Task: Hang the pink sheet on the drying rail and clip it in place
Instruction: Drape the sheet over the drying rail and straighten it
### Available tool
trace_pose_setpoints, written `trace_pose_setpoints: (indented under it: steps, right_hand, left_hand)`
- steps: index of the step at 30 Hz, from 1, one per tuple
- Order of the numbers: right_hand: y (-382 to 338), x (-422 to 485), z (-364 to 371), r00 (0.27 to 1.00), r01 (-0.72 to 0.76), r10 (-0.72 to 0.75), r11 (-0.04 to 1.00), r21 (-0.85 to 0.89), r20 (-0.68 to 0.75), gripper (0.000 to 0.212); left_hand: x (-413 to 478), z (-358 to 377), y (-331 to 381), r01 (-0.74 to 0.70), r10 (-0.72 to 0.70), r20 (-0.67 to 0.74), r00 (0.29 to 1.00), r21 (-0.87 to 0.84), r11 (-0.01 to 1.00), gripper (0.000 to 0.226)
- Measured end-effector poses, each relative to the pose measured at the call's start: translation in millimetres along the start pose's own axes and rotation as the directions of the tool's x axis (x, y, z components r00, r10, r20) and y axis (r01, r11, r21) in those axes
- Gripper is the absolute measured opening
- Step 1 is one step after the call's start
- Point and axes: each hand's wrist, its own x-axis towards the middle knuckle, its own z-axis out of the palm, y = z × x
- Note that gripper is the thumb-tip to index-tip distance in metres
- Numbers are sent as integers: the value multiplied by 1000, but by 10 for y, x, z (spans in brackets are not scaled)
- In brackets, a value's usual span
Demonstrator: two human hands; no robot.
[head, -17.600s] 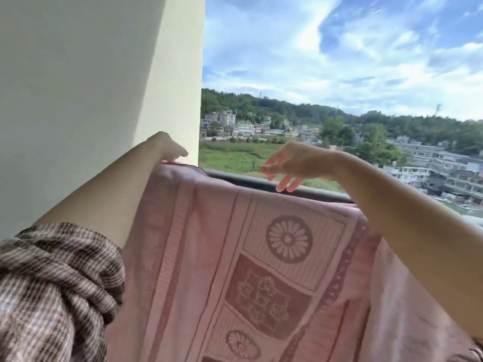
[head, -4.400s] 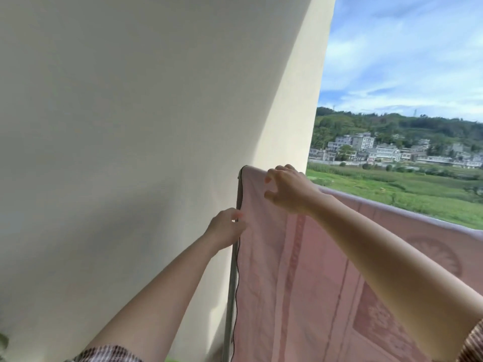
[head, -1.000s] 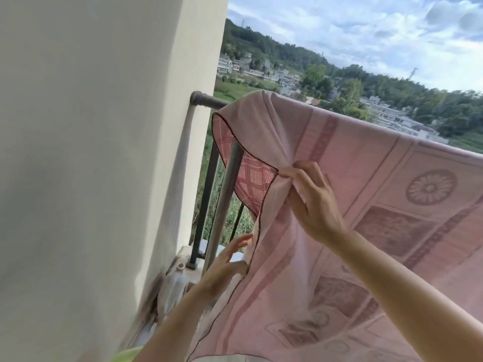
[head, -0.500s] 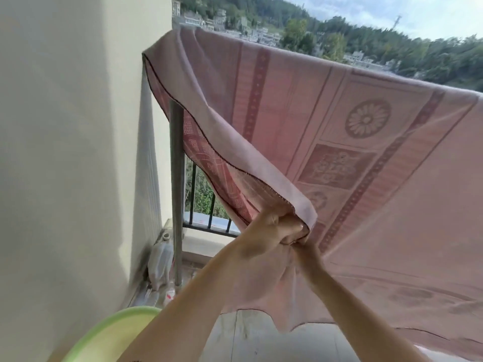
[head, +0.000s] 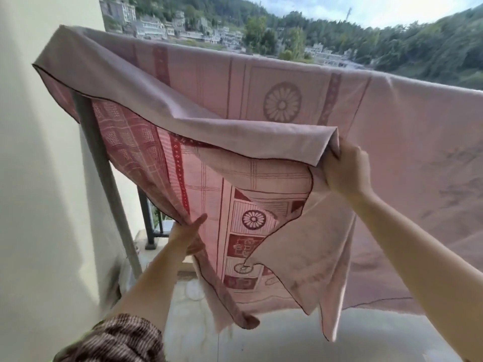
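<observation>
Spreading apart since half a second ago, your hands no longer meet at one bunch: your right hand (head: 345, 173) grips the folded near edge of the pink sheet (head: 282, 100), lifted to the right, while your left hand (head: 187, 237) pinches its hem lower left. The sheet hangs draped over the rail, which it hides, above the grey post (head: 104, 173).

The sheet (head: 261, 82) hangs across the top, with the wall (head: 39, 178) to its left and a pole (head: 109, 184) standing under its left end. The left hand (head: 187, 237) holds the sheet's edge low down, and the right hand (head: 346, 171) holds a fold higher up, to the right. Houses (head: 156, 24) lie far behind.
</observation>
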Motion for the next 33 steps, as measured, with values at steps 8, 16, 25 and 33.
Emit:
trace_pose_setpoints:
  steps: [8,16,25,33]
  right_hand:
    - [0,-187,114,946,-176,136,978,116,296,38]
    - [-165,-669,955,504,-281,143,960,4,852,31]
    - [-916,-1131,1848,171,10,-99,995,99,980,25]
    - [-1863,-1175,2283,280,-97,-186,970,221,942,100]
  left_hand:
    - [1177,-702,-618,77,-62,-343,937,28,997,80]
    - [-115,-842,324,-118,138,94,986,-190,975,15]
    - [44,-1823,465,-218,187,-187,964,-162,962,29]
    - [-125,-1742,985,-544,567,-172,806,161,823,37]
